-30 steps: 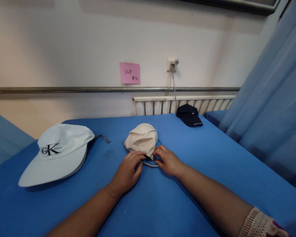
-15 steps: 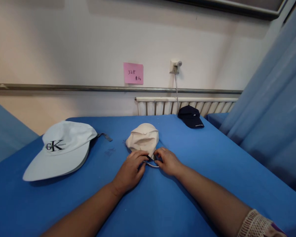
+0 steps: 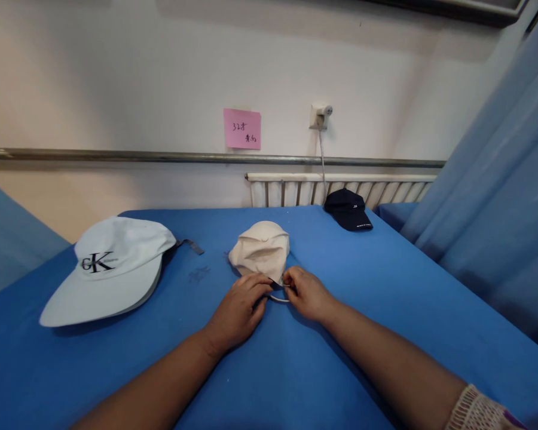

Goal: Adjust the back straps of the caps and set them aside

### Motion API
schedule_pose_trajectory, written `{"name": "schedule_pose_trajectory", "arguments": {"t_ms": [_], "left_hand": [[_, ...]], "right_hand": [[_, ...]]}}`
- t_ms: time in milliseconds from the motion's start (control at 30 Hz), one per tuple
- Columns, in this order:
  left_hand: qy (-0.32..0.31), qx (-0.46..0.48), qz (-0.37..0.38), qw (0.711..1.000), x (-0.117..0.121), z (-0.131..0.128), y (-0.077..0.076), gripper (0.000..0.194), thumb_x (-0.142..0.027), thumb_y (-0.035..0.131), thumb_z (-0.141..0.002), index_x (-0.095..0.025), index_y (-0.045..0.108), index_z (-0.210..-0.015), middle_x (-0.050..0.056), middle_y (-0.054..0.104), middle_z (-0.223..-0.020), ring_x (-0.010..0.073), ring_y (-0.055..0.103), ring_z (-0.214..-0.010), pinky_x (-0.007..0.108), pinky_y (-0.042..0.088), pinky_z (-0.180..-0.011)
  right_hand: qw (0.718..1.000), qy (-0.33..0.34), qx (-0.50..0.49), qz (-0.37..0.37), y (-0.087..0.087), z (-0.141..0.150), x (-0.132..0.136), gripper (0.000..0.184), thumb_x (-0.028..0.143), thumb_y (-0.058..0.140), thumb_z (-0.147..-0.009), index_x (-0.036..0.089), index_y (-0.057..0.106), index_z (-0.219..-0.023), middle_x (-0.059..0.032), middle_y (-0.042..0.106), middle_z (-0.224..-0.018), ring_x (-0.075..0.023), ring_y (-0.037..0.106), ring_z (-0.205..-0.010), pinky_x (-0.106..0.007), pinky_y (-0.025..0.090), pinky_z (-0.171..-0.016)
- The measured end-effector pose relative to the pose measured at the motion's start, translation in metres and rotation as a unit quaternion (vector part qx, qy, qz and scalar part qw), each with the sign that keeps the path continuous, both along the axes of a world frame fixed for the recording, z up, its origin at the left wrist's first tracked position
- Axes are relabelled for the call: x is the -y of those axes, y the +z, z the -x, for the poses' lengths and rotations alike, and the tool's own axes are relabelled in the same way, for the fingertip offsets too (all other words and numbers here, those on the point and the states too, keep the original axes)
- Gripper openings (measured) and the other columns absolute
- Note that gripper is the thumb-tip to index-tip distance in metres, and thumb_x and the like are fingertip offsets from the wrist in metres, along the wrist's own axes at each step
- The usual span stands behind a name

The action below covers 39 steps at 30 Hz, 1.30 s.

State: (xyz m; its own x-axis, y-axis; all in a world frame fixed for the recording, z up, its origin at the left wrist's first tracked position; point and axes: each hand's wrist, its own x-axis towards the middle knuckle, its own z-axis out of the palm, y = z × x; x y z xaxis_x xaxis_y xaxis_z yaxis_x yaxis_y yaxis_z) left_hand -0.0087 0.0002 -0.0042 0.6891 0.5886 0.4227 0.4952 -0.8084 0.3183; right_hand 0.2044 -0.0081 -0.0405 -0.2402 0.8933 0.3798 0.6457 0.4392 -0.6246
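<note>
A beige cap lies in the middle of the blue-covered table, its crown away from me and its back edge towards me. A thin strap curves out from that near edge. My left hand rests on the cap's near left edge with bent fingers, gripping there. At the near right edge, my right hand pinches the strap end between thumb and fingers. Fingers hide part of the strap and the cap's rim.
To the left sits a white cap with black letters and a loose grey strap. A dark navy cap lies at the far right corner of the blue cover. Behind are a radiator, a metal rail and a blue curtain.
My right fingers have closed more tightly on the strap at the cap's right edge. My left hand has barely moved. The view has shifted slightly.
</note>
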Motion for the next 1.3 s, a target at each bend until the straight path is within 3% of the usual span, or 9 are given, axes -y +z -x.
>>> {"name": "schedule_pose_trajectory", "arguments": {"t_ms": [200,367,533,667,867,967,1300], "left_hand": [[-0.007,-0.035,0.037,0.999,0.001,-0.004,0.002,0.033,-0.009,0.053,-0.084,-0.024,0.062,-0.112,0.005,0.066,-0.116,0.0227,0.054,-0.115,0.043,0.041,-0.103],[-0.016,-0.062,0.052,0.997,0.002,-0.009,0.002,0.031,-0.014,0.057,-0.086,-0.025,0.062,-0.114,0.004,0.067,-0.112,0.0244,0.053,-0.114,0.045,0.040,-0.102],[-0.039,-0.076,0.041,0.995,0.004,-0.011,0.000,0.019,-0.021,0.057,-0.089,-0.025,0.065,-0.106,0.005,0.068,-0.100,0.0241,0.056,-0.105,0.042,0.042,-0.094],[-0.037,-0.077,0.033,0.996,0.003,-0.010,0.000,0.018,-0.026,0.049,-0.094,-0.022,0.066,-0.091,0.004,0.066,-0.087,0.0225,0.057,-0.095,0.040,0.042,-0.088],[0.043,0.028,0.033,0.998,0.003,-0.010,-0.001,0.015,-0.025,0.052,-0.093,-0.022,0.064,-0.099,0.004,0.067,-0.093,0.0208,0.058,-0.092,0.038,0.043,-0.086],[0.064,0.040,0.030,0.997,0.004,-0.011,0.001,0.014,-0.027,0.051,-0.093,-0.021,0.064,-0.094,0.003,0.067,-0.087,0.0207,0.058,-0.089,0.038,0.042,-0.086],[0.072,0.036,0.024,0.996,0.005,-0.012,0.002,0.015,-0.027,0.052,-0.091,-0.021,0.065,-0.087,0.003,0.066,-0.081,0.0197,0.057,-0.084,0.039,0.040,-0.087]], "right_hand": [[0.999,0.003,-0.009,0.035,-0.003,-0.008,-0.005,0.012,0.011,0.059,-0.081,0.020,0.062,-0.088,-0.0021,0.064,-0.085,-0.0166,0.058,-0.078,-0.028,0.044,-0.072],[0.988,0.008,-0.121,0.098,-0.011,-0.012,-0.011,0.011,0.018,0.056,-0.084,0.020,0.066,-0.088,-0.0007,0.068,-0.083,-0.0158,0.061,-0.078,-0.029,0.047,-0.074],[0.948,0.021,-0.270,0.169,-0.017,-0.012,-0.015,0.011,0.027,0.058,-0.082,0.019,0.065,-0.084,0.0022,0.065,-0.072,-0.0121,0.059,-0.064,-0.026,0.048,-0.064],[0.919,0.020,-0.350,0.183,-0.013,-0.013,-0.016,0.017,0.035,0.067,-0.076,0.019,0.063,-0.080,0.0011,0.064,-0.076,-0.0119,0.061,-0.063,-0.026,0.050,-0.061],[0.862,0.076,-0.426,0.264,-0.004,-0.009,-0.009,0.027,0.041,0.074,-0.073,0.018,0.064,-0.082,0.0003,0.065,-0.068,-0.0124,0.060,-0.060,-0.029,0.051,-0.061],[0.835,0.098,-0.463,0.280,-0.002,-0.004,-0.004,0.030,0.043,0.076,-0.072,0.017,0.064,-0.083,-0.0006,0.066,-0.069,-0.0120,0.060,-0.060,-0.028,0.050,-0.062],[0.840,0.088,-0.466,0.262,-0.006,0.005,-0.003,0.032,0.045,0.078,-0.071,0.018,0.064,-0.082,-0.0002,0.066,-0.068,-0.0122,0.060,-0.058,-0.029,0.052,-0.059]]}}
